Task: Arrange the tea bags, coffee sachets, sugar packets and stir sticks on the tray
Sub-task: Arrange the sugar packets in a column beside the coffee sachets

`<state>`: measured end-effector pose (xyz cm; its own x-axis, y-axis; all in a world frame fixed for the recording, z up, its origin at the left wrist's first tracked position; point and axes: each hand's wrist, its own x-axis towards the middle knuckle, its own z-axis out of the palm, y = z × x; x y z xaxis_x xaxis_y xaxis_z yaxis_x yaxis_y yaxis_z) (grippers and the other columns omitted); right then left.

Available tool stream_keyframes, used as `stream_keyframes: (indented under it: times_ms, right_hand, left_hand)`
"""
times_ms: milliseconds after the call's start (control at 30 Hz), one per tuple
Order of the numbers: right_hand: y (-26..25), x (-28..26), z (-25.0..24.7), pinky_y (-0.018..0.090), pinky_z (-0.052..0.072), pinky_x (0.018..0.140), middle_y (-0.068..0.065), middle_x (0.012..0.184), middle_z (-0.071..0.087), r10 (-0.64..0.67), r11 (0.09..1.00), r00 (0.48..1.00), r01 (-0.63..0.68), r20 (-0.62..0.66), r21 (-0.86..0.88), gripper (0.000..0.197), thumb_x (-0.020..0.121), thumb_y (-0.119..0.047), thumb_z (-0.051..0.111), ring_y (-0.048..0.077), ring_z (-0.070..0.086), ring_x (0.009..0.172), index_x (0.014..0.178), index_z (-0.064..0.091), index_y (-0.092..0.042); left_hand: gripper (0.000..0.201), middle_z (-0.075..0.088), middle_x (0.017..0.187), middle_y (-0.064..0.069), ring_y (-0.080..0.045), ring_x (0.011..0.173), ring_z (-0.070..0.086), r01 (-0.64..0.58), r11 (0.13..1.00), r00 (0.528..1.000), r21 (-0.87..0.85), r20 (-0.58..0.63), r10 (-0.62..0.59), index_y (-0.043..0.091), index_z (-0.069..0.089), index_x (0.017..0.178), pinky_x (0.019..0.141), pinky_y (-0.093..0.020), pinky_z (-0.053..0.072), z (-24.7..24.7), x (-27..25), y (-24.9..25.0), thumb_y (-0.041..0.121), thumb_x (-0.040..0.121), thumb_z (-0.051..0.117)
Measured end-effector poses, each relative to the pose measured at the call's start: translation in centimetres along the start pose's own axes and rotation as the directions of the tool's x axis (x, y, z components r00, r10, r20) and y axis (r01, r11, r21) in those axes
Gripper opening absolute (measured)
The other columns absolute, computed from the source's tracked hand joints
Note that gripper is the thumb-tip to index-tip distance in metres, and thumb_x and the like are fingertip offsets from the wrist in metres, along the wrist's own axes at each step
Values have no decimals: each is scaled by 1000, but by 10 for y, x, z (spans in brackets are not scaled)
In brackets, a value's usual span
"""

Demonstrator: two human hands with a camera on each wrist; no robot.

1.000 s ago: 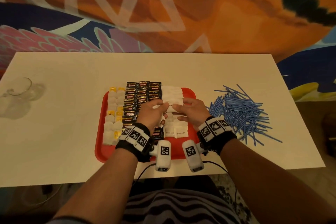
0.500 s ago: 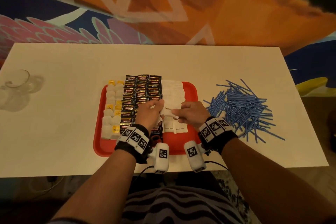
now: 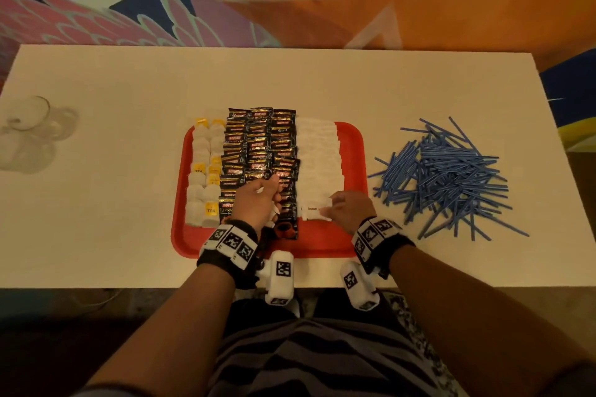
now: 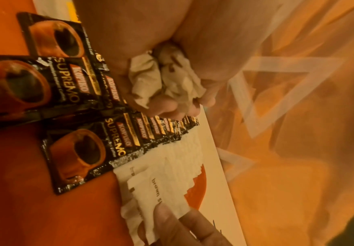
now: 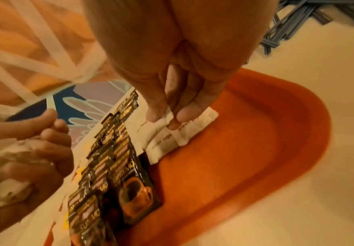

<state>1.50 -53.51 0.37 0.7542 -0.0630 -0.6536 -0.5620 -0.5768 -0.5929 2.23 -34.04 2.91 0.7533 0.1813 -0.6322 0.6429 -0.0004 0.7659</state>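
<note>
The left hand (image 3: 258, 200) has drawn back over the coffee sachets (image 3: 258, 151), fingers curled round crumpled sugar packets (image 4: 165, 79), seen only in the wrist views. The right hand (image 3: 350, 208) fingers pinch a sugar packet (image 5: 163, 119) at the row's near end on the tray (image 3: 322, 242).

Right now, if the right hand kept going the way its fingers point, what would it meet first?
The right hand points left along the near sugar packets; past them, probably the coffee sachets. Depth is uncertain.
</note>
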Motion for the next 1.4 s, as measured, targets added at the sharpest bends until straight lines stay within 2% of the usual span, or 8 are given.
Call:
stream_keyframes:
  times_ms: [133,267,433,700,900,1100,1300,1400]
  right_hand:
    - [5,6,14,22,45,81,5,121,67,34,997,999,-34,-3,-71,41,83,-30,75,18,61,107,119,64,-12]
    - [4,8,24,11,35,61,0,114,68,43,990,999,-46,-21,-136,35,84,-34,73,10,57,92,112,65,-15]
    - [5,11,32,11,29,53,-5,88,61,47,987,992,-64,-120,-146,23,80,-32,78,5,51,75,91,64,-17]
    - [9,6,36,25,45,58,-5,78,56,8,990,970,-41,-245,-132,35,74,-35,80,9,51,65,86,53,-17]
    - [7,5,32,28,43,72,-6,87,54,-252,888,968,231,0,-397,16,89,-22,66,15,53,83,95,51,-22]
    - [7,3,30,34,54,80,-8,81,63,-216,936,976,209,6,-284,19,87,-19,68,14,61,84,103,60,-25]
    - [-14,-8,3,9,43,57,2,75,69,-253,967,966,251,-46,-47,11,85,-17,70,-4,60,61,94,64,-20]
    - [-36,-15,-16,4,39,52,1,78,70,-312,950,946,313,-85,2,9,85,-26,72,0,59,65,88,68,-18]
  left_hand:
    - [29,60,63,1,-12,53,56,8,1000,1000,0,-26,-8,12,66,81,45,-25,44,-7,0,-7,35,98,59]
    - [29,59,63,1,-12,51,55,32,999,999,-12,-35,-32,11,66,84,44,-25,42,-15,0,-13,36,99,59]
    - [30,59,65,-1,-12,50,55,31,1000,999,1,-28,-31,10,65,86,40,-24,40,-24,-1,-17,36,99,58]
    - [30,58,67,-1,-9,45,52,59,998,998,13,-27,-58,10,64,86,37,-21,38,-26,-3,-17,36,100,57]
    - [30,58,66,-1,-11,45,52,97,995,995,-21,-27,-98,9,64,88,36,-20,35,-23,-3,-16,36,100,56]
    - [36,57,62,-2,-13,45,51,140,987,990,-76,2,-141,9,63,83,35,-18,30,-19,-5,-10,36,103,51]
    - [42,57,64,-4,-13,45,51,190,973,976,-134,137,-172,7,61,88,34,-19,30,-3,-7,13,40,106,41]
    - [41,59,67,-7,-16,48,54,172,972,974,-162,173,-144,6,60,91,35,-19,33,10,-11,28,38,106,39]
